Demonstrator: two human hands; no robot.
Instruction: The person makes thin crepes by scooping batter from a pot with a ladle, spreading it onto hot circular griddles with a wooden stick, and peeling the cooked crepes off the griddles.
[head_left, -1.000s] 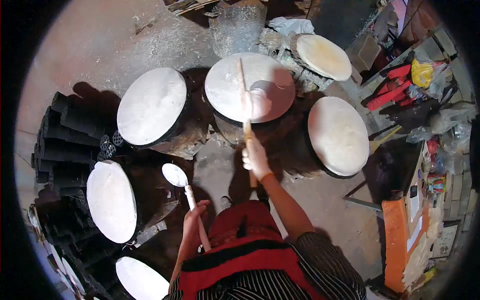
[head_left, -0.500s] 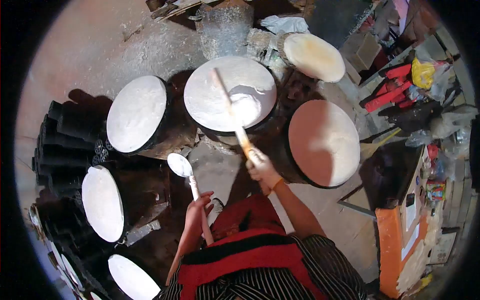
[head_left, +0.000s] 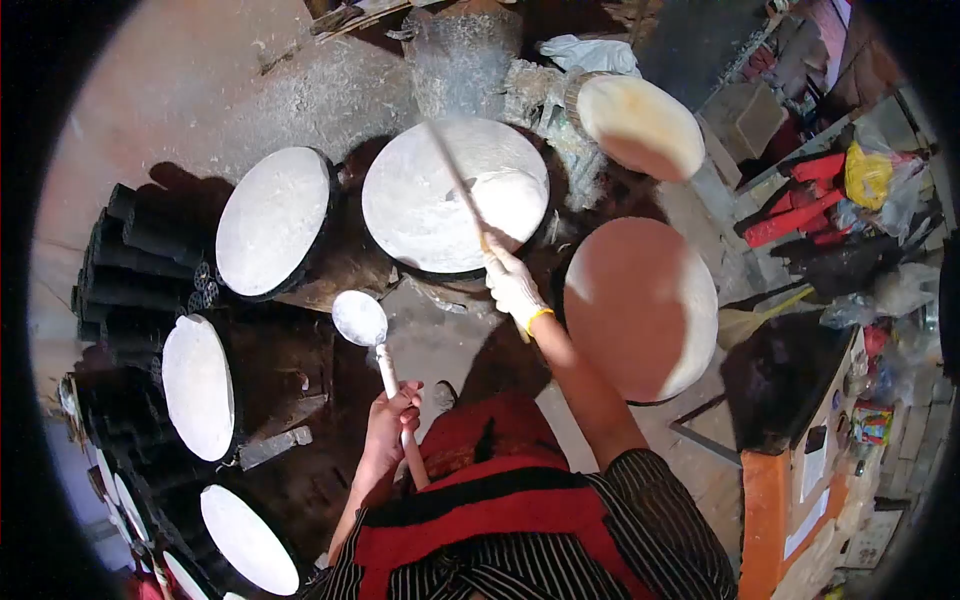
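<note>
My left hand [head_left: 390,425] is wrapped round the handle of a ladle [head_left: 360,318], whose round white-coated bowl points up and away from me. In my right hand [head_left: 513,287], which wears a pale glove, is a long wooden stick [head_left: 455,175]. The stick lies across the middle round pan [head_left: 400,205], which has a white surface with a brighter raised patch at its right. Whether the stick's far end touches the surface cannot be made out. Another white round pan [head_left: 275,220] stands to the left, and one in shadow [head_left: 640,310] to the right.
More white-topped pans [head_left: 198,388] line the left side. Dark cylindrical briquettes [head_left: 140,250] are stacked beyond them. A pale disc [head_left: 641,125] stands at the back right. An orange-sided table [head_left: 765,515] is at the lower right, below red items [head_left: 795,215] and plastic bags.
The view has shifted. My right hand and the stick have moved left over the middle pan, and the shadow on the right pan has grown. My left hand still holds the ladle.
</note>
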